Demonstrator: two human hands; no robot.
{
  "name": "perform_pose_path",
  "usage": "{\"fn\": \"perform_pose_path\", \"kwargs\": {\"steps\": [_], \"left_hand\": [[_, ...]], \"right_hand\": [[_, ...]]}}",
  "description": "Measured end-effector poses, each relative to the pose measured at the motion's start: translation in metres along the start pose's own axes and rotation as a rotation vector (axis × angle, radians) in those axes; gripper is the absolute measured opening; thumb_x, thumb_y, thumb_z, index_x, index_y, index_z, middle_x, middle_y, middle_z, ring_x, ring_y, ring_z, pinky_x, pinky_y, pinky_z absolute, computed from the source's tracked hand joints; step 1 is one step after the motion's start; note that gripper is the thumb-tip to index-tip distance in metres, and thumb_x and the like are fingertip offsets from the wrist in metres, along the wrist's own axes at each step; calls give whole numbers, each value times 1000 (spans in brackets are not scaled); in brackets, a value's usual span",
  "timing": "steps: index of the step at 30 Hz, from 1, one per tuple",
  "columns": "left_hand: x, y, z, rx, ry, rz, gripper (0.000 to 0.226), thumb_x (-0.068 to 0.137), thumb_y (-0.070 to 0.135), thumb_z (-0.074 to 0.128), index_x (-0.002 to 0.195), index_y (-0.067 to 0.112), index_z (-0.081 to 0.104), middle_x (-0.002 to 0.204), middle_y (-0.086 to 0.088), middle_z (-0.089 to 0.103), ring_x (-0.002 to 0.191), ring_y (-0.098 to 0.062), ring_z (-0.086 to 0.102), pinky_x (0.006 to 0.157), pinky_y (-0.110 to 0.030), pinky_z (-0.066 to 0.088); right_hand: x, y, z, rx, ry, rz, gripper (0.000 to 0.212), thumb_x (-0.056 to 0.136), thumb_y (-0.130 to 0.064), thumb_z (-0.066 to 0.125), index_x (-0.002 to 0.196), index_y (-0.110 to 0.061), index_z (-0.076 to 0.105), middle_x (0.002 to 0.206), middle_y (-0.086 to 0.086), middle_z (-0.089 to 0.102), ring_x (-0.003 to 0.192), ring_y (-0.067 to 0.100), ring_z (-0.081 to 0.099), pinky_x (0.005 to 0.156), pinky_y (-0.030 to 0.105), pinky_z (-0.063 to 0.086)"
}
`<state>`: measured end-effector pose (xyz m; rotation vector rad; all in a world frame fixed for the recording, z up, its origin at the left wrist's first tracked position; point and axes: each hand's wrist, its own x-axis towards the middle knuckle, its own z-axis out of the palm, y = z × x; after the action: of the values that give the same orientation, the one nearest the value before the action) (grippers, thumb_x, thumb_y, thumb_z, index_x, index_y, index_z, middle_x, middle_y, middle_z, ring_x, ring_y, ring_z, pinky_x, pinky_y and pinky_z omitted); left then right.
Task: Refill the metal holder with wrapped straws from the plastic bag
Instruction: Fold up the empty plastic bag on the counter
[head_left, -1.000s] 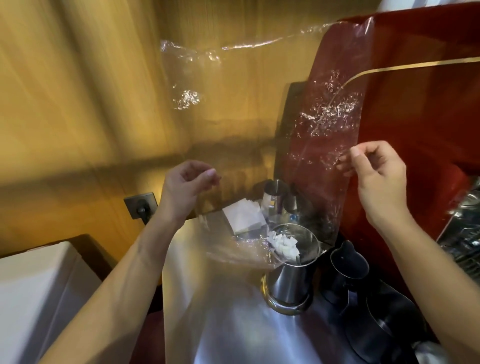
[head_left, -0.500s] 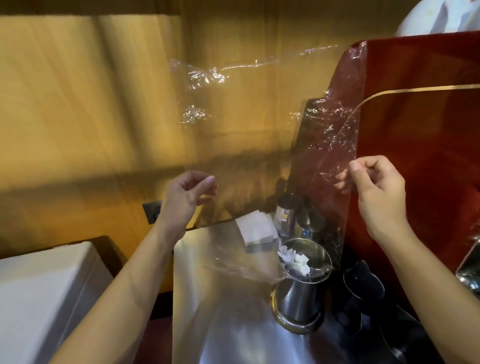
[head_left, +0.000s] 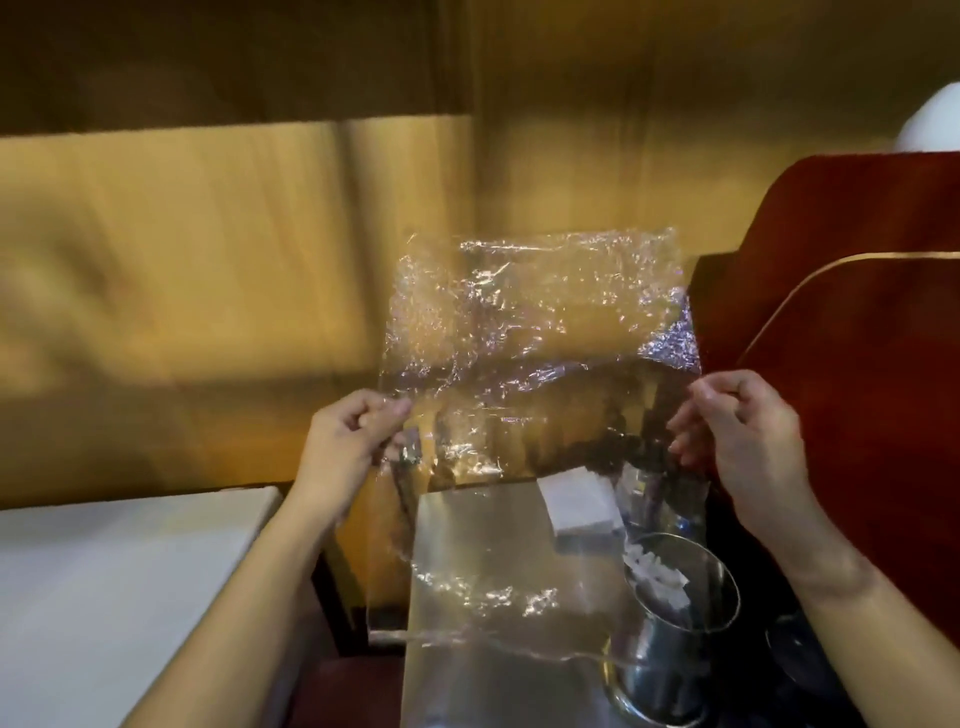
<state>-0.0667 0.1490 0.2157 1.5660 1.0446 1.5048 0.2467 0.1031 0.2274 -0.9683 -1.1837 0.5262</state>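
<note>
I hold a clear, crinkled plastic bag (head_left: 524, 332) stretched upright in front of me. My left hand (head_left: 348, 441) pinches its left edge and my right hand (head_left: 737, 421) pinches its right edge. The bag looks empty, and its lower part hangs down over the counter. Below it, at the lower right, stands the shiny metal holder (head_left: 670, 660) with white wrapped straws (head_left: 657, 577) inside.
A stainless counter (head_left: 467, 686) lies under the bag, with a white paper stack (head_left: 579, 501) at its back. A red machine panel (head_left: 857, 322) stands on the right, dark metal jugs (head_left: 800, 649) beside the holder, a white surface (head_left: 104, 597) to the left, a wooden wall behind.
The bag's top has come down lower and the bag now looks shorter and more crumpled between my hands. My view has tilted, so the holder sits lower right.
</note>
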Motion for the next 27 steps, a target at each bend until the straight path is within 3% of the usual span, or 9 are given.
{"fn": "perform_pose_path", "kwargs": {"steps": [7, 10, 11, 15, 19, 23, 27], "left_hand": [[-21, 19, -23, 6, -11, -4, 30, 87, 13, 58, 59, 19, 66, 46, 5, 57, 42, -6, 48, 40, -16, 42], [-27, 23, -24, -15, 60, -11, 29, 87, 5, 58, 60, 12, 64, 45, 4, 58, 39, -6, 48, 39, -14, 43], [-29, 23, -24, -22, 86, -12, 28, 87, 3, 58, 60, 10, 64, 46, 4, 59, 38, -6, 48, 38, -14, 43], [-36, 23, -26, -45, 149, -29, 30, 85, 3, 60, 57, 12, 66, 49, 3, 63, 39, -8, 49, 42, -15, 45], [-39, 23, -33, -76, 200, -44, 27, 83, 5, 61, 57, 13, 68, 50, 4, 64, 47, -3, 56, 57, -26, 44], [-43, 25, -37, -14, 164, -63, 19, 79, 16, 66, 60, 15, 69, 49, 6, 60, 46, -8, 49, 43, -16, 41], [-43, 24, -41, 31, 152, -49, 17, 76, 22, 68, 60, 18, 70, 42, 7, 56, 34, -2, 38, 35, -9, 29]], "right_hand": [[1, 2, 11, 84, -46, 101, 13, 92, -11, 50, 81, -17, 56, 52, -3, 66, 40, 10, 56, 36, 19, 44], [1, 8, 10, 103, -190, 152, 4, 85, -21, 58, 87, -17, 58, 59, 1, 69, 47, 16, 60, 40, 22, 47], [0, 10, 9, 93, -248, 163, 11, 80, -24, 62, 88, -17, 60, 62, 3, 70, 49, 17, 62, 41, 22, 48], [-3, 17, 6, 52, -415, 201, 28, 65, -25, 67, 89, -12, 63, 69, 10, 72, 56, 19, 66, 47, 21, 53], [-5, 21, 5, 101, -503, 244, 20, 62, -19, 71, 80, -11, 66, 67, 13, 71, 56, 22, 66, 47, 22, 53], [-3, 24, 10, 175, -374, 251, 9, 61, -11, 69, 68, -8, 64, 49, 6, 64, 42, 17, 60, 38, 21, 47], [1, 25, 9, 191, -375, 266, 8, 64, -15, 69, 70, -12, 67, 49, 2, 62, 41, 13, 56, 36, 19, 44]]}}
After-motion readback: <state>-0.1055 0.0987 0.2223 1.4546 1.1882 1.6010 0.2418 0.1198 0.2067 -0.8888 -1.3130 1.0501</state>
